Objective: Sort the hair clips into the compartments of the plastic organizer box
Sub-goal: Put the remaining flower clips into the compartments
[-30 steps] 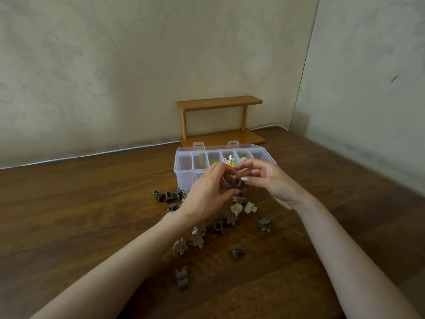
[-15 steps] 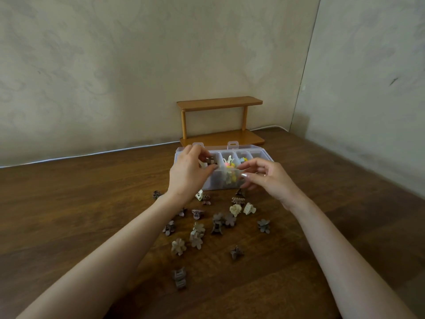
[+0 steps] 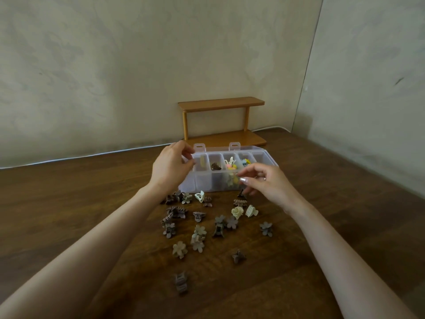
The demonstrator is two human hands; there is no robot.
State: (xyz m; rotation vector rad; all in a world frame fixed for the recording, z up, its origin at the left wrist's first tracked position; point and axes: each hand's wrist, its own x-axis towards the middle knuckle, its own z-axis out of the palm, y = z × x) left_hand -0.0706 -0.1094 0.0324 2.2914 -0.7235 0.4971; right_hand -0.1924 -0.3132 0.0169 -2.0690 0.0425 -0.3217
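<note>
A second ago both hands met just in front of the organizer box; since then the left hand has travelled up to the box's left end, and a dark brown clip now lies alone in the second compartment from the left, so one more piece looks to have been filed; the compartments further right already hold a mix of pastel clips, while the near row looks largely unfilled through the cloudy wall; the task is still early, judging by the scatter of loose clips lying on the counter between the box and the person, mostly brown and grey flower shapes with a few cream ones; the left hand is raised over the box's left corner, wrist bent, fingers curled with the tips close to the thumb, though whether they pinch the rim or hold nothing I cannot tell; the right hand has drawn back a little and hangs before the box's right front, palm turned inward, its fingers loosely curled and slightly apart with nothing visible between them, just above a small dark clip at the box's foot, which seems the likely next pick; a small wooden shelf stands behind the box.
</note>
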